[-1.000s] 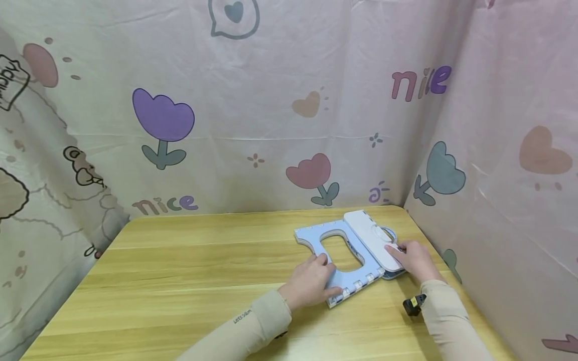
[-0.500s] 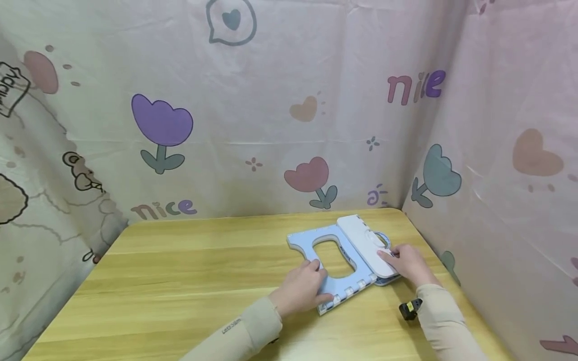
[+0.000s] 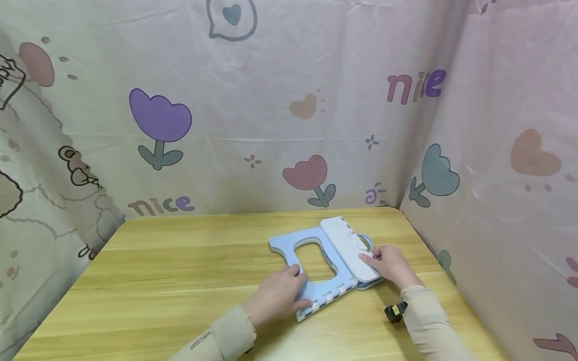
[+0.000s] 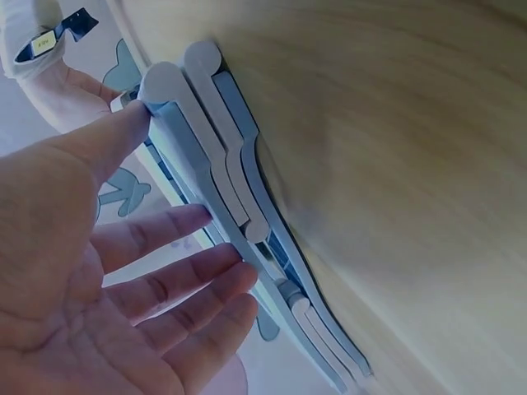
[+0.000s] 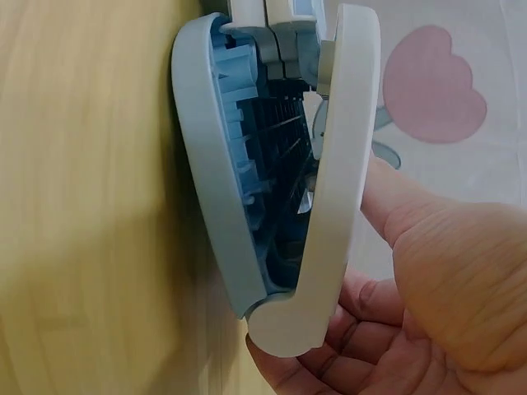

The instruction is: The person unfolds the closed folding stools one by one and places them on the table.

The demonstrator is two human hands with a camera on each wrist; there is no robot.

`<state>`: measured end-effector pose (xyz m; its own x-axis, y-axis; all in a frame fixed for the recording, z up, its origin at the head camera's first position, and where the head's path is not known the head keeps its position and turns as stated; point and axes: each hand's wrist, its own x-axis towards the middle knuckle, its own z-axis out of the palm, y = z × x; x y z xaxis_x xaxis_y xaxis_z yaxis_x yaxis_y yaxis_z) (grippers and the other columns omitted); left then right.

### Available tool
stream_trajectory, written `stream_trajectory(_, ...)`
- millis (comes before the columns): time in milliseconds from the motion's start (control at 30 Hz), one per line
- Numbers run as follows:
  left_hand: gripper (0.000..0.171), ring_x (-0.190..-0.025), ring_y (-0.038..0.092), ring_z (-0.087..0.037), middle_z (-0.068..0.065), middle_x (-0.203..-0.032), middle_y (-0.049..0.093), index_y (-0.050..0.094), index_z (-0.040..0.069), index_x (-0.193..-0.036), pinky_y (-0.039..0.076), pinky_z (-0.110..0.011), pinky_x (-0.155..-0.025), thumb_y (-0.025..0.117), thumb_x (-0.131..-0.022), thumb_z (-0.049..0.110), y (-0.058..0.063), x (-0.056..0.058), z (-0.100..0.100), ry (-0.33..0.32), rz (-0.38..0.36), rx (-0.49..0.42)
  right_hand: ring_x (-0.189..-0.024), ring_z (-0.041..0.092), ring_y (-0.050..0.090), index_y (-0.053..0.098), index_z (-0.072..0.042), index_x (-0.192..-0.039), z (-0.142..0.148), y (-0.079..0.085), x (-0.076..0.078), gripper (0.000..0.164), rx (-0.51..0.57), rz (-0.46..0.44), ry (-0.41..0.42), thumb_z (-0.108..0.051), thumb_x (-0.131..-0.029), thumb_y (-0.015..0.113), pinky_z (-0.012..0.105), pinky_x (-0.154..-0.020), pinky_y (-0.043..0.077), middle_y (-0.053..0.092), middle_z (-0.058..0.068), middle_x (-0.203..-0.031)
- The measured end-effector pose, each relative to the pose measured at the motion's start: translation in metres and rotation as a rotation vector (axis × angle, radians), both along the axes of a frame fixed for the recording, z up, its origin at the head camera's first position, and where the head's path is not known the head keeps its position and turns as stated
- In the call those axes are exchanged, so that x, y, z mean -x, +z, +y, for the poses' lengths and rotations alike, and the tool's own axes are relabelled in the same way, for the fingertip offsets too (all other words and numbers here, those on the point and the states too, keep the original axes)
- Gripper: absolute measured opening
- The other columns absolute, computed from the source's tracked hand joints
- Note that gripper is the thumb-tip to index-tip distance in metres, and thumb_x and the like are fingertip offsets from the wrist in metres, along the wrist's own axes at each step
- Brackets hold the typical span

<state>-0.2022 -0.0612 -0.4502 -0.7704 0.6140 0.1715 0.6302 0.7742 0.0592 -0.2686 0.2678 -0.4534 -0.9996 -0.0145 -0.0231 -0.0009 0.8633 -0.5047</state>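
Note:
A folded plastic stool [image 3: 289, 245] lies flat on the wooden table [image 3: 180, 281], right of centre; it has a light-blue leg panel with a big cut-out and a white seat panel [image 3: 345, 243]. My left hand [image 3: 275, 296] rests flat on the blue panel's near edge; in the left wrist view its straight fingers [image 4: 177, 267] and thumb touch the stacked blue edges [image 4: 222, 156]. My right hand [image 3: 388, 264] grips the white seat's near end. In the right wrist view the thumb lies on the white panel [image 5: 342, 156], the fingers [image 5: 329, 374] curl under its rounded end, and it gapes slightly from the blue part [image 5: 206, 164].
Printed fabric curtains [image 3: 271, 100] enclose the table at the back, left and right; the right curtain [image 3: 496, 200] hangs close to the stool. A small black and yellow device [image 3: 394, 312] sits at my right wrist. Bare wood spreads to the left and front.
The stool has slid left and a little toward me, with both hands moving along on it. The grips look the same.

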Motion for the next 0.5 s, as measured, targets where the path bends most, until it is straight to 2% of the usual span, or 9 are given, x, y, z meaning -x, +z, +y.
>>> stream_trajectory(233,0.052,-0.08,0.049,-0.008,0.002,-0.1,0.061,0.075,0.013,-0.118,0.05,-0.023,-0.064,0.08,-0.092,0.057,0.004,-0.008,-0.021,0.003,0.002,-0.01,-0.08,0.02,0.059,0.074,-0.001,-0.098,-0.021,0.0,-0.004,0.045,0.032,-0.026,-0.003,-0.045,-0.101,0.073,0.029,-0.068,0.048,0.072,0.01,-0.092)
stream_trajectory(500,0.057,-0.084,0.057,-0.01,0.0,-0.103,0.065,0.075,0.01,-0.122,0.059,-0.027,-0.072,0.082,-0.09,0.056,0.007,-0.017,-0.045,0.031,-0.037,-0.006,-0.072,0.018,0.053,0.067,-0.006,-0.084,-0.046,-0.004,-0.01,0.041,0.074,-0.004,0.018,-0.043,-0.1,0.076,0.028,-0.064,0.042,0.06,0.004,-0.076)
